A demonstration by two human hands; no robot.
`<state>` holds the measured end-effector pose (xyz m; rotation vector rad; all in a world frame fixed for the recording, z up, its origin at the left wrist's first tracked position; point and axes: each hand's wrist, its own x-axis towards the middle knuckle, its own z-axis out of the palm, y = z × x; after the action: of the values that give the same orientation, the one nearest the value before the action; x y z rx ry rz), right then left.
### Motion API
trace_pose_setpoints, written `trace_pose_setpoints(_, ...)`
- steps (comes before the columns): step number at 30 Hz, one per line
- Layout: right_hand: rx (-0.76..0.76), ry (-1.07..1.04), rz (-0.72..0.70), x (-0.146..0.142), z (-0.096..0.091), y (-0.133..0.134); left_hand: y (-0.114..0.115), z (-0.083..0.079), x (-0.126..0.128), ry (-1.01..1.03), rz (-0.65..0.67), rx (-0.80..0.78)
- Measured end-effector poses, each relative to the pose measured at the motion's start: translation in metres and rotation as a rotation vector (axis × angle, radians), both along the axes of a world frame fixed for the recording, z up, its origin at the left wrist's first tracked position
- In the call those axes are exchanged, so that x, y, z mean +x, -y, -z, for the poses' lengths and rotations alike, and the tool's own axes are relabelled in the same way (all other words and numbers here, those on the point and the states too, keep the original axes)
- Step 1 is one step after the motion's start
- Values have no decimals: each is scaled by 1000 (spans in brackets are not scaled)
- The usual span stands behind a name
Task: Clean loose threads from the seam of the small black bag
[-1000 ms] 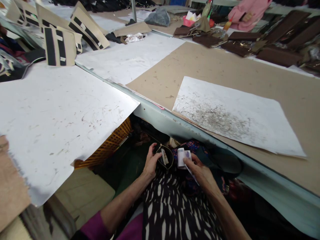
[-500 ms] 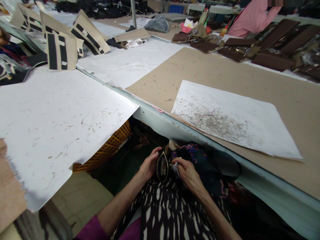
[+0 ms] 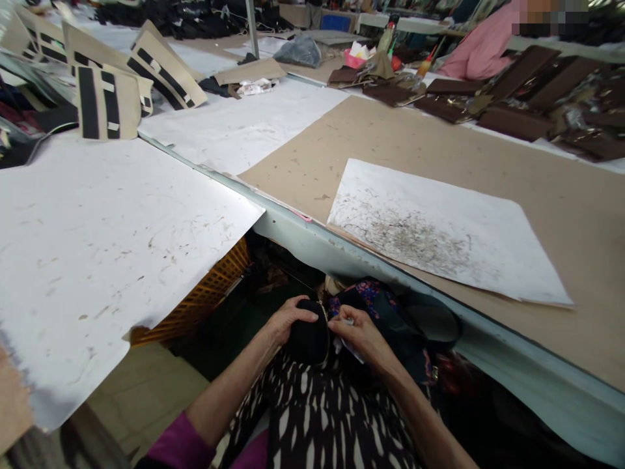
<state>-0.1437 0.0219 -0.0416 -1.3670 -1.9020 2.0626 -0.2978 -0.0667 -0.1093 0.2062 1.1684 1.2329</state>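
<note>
Over my lap, my left hand (image 3: 289, 320) grips a small black zip pouch (image 3: 307, 335), its thumb lying across the upper part. The gold zip runs down the pouch's right edge, facing my right hand. My right hand (image 3: 359, 329) is closed on a crumpled white piece (image 3: 349, 348), paper or cloth, I cannot tell which. Its fingertips are close to the zip; whether they touch it is unclear. Behind my hands, under the table edge, lies a dark bag with a floral pattern (image 3: 368, 293).
A white sheet (image 3: 439, 215) strewn with dark scraps lies on the brown board (image 3: 303, 156). An orange crate (image 3: 219, 273) stands below the left table. Beige panels with black strips (image 3: 107, 104) stand at far left, brown leather pieces (image 3: 522, 117) at back right. A person's pink sleeve (image 3: 483, 42) shows beyond.
The pouch, its zip gaping open towards me before, has turned so its black side faces me. My left thumb now lies across it. The view has shifted slightly.
</note>
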Motion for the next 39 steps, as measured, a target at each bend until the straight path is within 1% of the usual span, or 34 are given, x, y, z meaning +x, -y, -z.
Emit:
trace_pose_setpoints(4, -17, 18, 40, 4, -4, -13, -3, -6, -7, -29, 85, 38)
trace_pose_setpoints(10, -196, 114, -72, -6, 2, -17, -9, -15, -4, -119, 183, 39)
trace_pose_setpoints(13, -224, 117, -45, -12, -1, -18, -12, -22, -1, -184, 222, 73)
trace_pose_setpoints(17, -261, 75, 5, -16, -4, -22, -15, -30, 1, -289, 226, 130)
trace_pose_setpoints(20, -283, 12, 69, -13, -2, -23, -16, -33, 1, -281, 256, 117)
trace_pose_setpoints(22, -253, -7, 60, -10, -2, -23, -15, -32, -1, -262, 261, 82)
trace_pose_setpoints(24, -168, -2, -26, -6, -6, -22, -15, -30, -3, -269, 256, 40)
trace_pose_setpoints(26, -27, 5, -140, -4, -12, -21, -15, -28, -6, -271, 261, 3)
trace_pose_setpoints(30, 348, 36, -371, -2, -24, -18, -15, -26, -8, -237, 263, -14)
trace_pose_setpoints(34, 708, 164, -541, -3, -30, -15, -17, -24, -12, -229, 254, 10)
trace_pose_setpoints(35, 776, 199, -578, -3, -30, -13, -18, -22, -14, -199, 227, 3)
trace_pose_setpoints(36, 834, 234, -612, -3, -31, -11, -19, -20, -16, -144, 168, -21)
trace_pose_setpoints(37, 879, 262, -646, -3, -31, -9, -19, -18, -18, -73, 79, -61)
trace_pose_setpoints(39, 920, 305, -713, -3, -30, -1, -21, -11, -21, 64, -143, -170)
